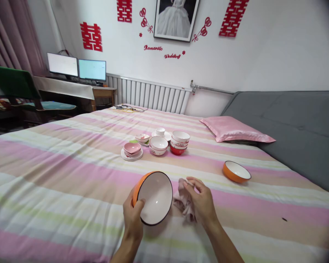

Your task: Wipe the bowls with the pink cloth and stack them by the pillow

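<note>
"So, how are your hands set?"

"Your left hand (133, 216) grips a tilted orange bowl (157, 197) by its left side, thumb inside the rim, white interior facing you. Your right hand (203, 202), just beside it, pinches a crumpled cloth (187, 208), fingers bent and forearm slanting inward. Both are over the striped bedspread (79, 171)."

"Any writing you can read?"

"Red lettering (152, 48) on the wall (131, 60) ahead of you says 'Romantic Wedding'; the monitors (62, 65) are too small to read."

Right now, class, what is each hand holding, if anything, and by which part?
The left hand holds an orange bowl by its left rim, thumb inside; the right hand holds a crumpled cloth by its upper end.
</note>
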{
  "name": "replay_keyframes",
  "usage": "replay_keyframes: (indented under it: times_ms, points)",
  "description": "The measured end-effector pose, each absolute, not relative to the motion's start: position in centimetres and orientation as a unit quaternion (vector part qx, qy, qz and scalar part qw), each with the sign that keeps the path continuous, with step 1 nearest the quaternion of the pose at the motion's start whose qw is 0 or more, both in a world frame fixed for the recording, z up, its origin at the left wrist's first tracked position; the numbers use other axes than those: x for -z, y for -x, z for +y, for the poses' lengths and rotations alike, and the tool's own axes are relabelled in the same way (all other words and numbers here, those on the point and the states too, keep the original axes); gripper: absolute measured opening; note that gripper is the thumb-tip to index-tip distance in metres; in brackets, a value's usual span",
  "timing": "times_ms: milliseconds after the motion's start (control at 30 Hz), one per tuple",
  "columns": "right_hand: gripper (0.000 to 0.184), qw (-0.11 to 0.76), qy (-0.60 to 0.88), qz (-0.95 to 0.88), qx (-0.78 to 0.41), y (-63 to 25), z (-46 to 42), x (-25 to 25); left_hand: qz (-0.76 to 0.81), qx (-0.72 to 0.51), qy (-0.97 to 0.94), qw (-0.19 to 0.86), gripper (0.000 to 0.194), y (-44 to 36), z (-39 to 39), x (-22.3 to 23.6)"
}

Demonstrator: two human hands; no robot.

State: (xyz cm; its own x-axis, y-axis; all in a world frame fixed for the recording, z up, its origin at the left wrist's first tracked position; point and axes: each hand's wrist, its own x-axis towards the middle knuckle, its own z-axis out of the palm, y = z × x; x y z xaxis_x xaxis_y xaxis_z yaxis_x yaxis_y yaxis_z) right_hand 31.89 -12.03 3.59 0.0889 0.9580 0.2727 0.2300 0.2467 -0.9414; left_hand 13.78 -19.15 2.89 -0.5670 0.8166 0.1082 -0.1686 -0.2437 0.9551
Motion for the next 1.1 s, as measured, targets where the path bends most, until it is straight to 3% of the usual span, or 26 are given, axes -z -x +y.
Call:
replay_keyframes:
  times_ms: [267,433,567,700,867,1000,1100]
  points:
    - [0.032,0.57,0.564,-0.537,-0.262,-33.3,-12.1,-4.6,0.495,-0.731,-0.297,0.363,0.043,-13.5,-18.9,-2.3]
    - [0.036,0.62,0.592,-0.404,-0.32,-33.5,-11.6,-3.9,0.505,-0.732,-0.294,0.349,0.042,-13.5,-18.8,-2.1]
    - [0.036,0.66,0.526,-0.366,-0.392,-33.7,-11.4,-4.3,0.488,-0.742,-0.275,0.368,0.04,-13.5,-18.9,-2.2]
    - [0.033,0.663,0.451,-0.434,-0.41,-34.8,-10.9,-5.0,0.479,-0.75,-0.268,0.371,0.039,-13.6,-18.9,-2.3]
    - [0.03,0.615,0.496,-0.523,-0.319,-36.4,-11.2,-6.3,0.473,-0.749,-0.264,0.381,0.038,-13.5,-18.9,-2.1]
    - [0.03,0.71,0.454,-0.469,-0.266,-36.2,-11.8,-8.0,0.461,-0.758,-0.254,0.386,0.036,-13.3,-18.7,-2.0]
    - [0.03,0.723,0.465,-0.396,-0.322,-35.6,-11.6,-8.5,0.456,-0.764,-0.23,0.394,0.035,-13.3,-18.4,-1.9]
